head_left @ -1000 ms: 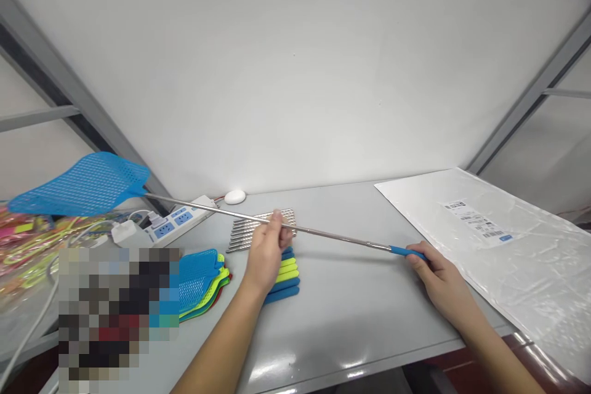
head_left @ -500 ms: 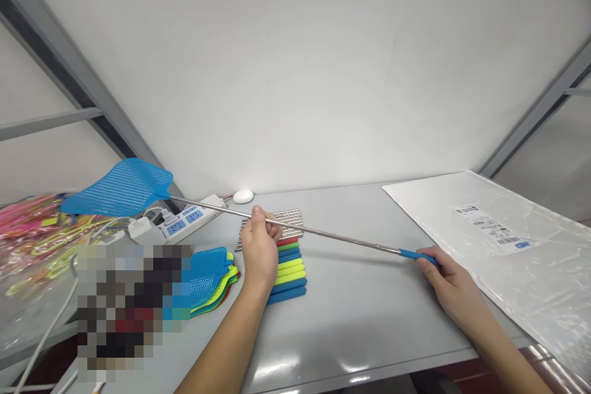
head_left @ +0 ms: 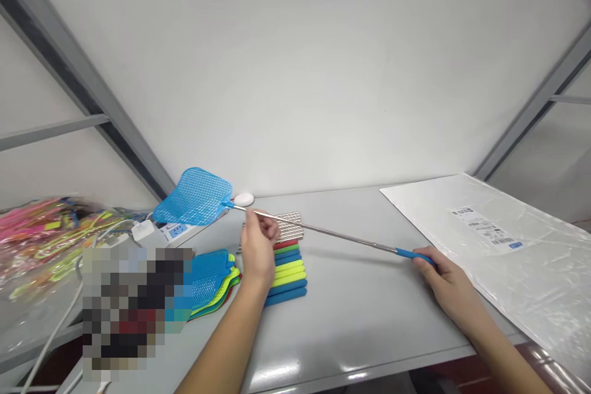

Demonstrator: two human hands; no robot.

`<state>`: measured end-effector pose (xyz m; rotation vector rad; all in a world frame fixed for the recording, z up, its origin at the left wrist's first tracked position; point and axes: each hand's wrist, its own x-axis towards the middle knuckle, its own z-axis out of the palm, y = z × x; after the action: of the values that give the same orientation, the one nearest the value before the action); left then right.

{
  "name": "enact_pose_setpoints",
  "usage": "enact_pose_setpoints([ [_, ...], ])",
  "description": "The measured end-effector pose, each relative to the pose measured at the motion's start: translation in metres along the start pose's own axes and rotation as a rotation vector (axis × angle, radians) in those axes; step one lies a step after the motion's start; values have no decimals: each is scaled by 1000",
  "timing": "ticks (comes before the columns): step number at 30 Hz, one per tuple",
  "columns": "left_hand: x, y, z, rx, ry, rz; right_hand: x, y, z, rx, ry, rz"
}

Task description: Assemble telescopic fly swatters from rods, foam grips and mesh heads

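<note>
A telescopic fly swatter [head_left: 332, 235] spans the view above the table, with its blue mesh head [head_left: 196, 197] at the left end. My right hand [head_left: 446, 280] is closed around its blue grip at the right end. Just below the head, my left hand [head_left: 258, 249] pinches the thin metal shaft. Beneath the swatter lies a row of metal rods [head_left: 290, 228]. Blue, yellow, green and red handle grips [head_left: 289, 274] sit side by side in front of them, partly covered by my left hand. Left of that wrist is a stack of loose swatter heads [head_left: 210, 277], blue on top.
A white plastic mailer bag [head_left: 489, 258] with a label covers the table's right side. On the left are a power strip [head_left: 178, 231], white cables and a clear bag of colourful items [head_left: 55, 234]. A white rounded object [head_left: 244, 199] sits by the wall. One left area is pixelated.
The swatter's head has moved right, close to my left hand, and the shaft has become shorter. The head's mesh face has also turned. My right hand has hardly moved.
</note>
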<state>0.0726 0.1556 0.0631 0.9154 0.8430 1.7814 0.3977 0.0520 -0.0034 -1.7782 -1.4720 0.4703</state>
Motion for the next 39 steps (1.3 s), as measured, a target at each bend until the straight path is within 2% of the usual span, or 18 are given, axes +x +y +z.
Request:
enact_pose_setpoints([
  [2, 14, 9, -8, -62, 97, 30, 0, 0, 0, -14, -5, 8],
  [4, 22, 15, -13, -122, 145, -10, 0, 1, 0, -22, -7, -14],
  [8, 21, 14, -12, -182, 169, -104, 1, 5, 0, -23, 3, -43],
  [12, 19, 16, -14, -220, 183, -13, 0, 8, 1, -25, -10, -68],
  [17, 29, 20, -23, -271, 370, 84, 0, 8, 1, -31, -8, -84],
  [20, 25, 13, -16, -232, 418, 138, 0, 6, 1, -34, 7, -43],
  [24, -10, -9, 13, -155, 337, 129, -2, -3, 7, -43, -55, -104],
  [26, -32, -20, 27, -115, 216, 46, -5, -8, 10, -43, -87, -139],
  [27, -41, -24, 32, -102, 112, -12, -6, -10, 11, -41, -90, -149],
  [28, -49, -27, 35, -99, 74, -39, -8, -12, 13, -38, -85, -155],
  [31, -61, -30, 38, -85, 55, -63, -15, -24, 23, -11, -89, -174],
  [33, -65, -29, 39, -60, 38, -74, -21, -40, 34, 28, -154, -196],
  [36, -71, -28, 41, -45, -66, -131, -27, -68, 52, 72, -298, -216],
  [39, -71, -27, 40, -47, -68, -149, -25, -90, 61, 85, -315, -165],
])
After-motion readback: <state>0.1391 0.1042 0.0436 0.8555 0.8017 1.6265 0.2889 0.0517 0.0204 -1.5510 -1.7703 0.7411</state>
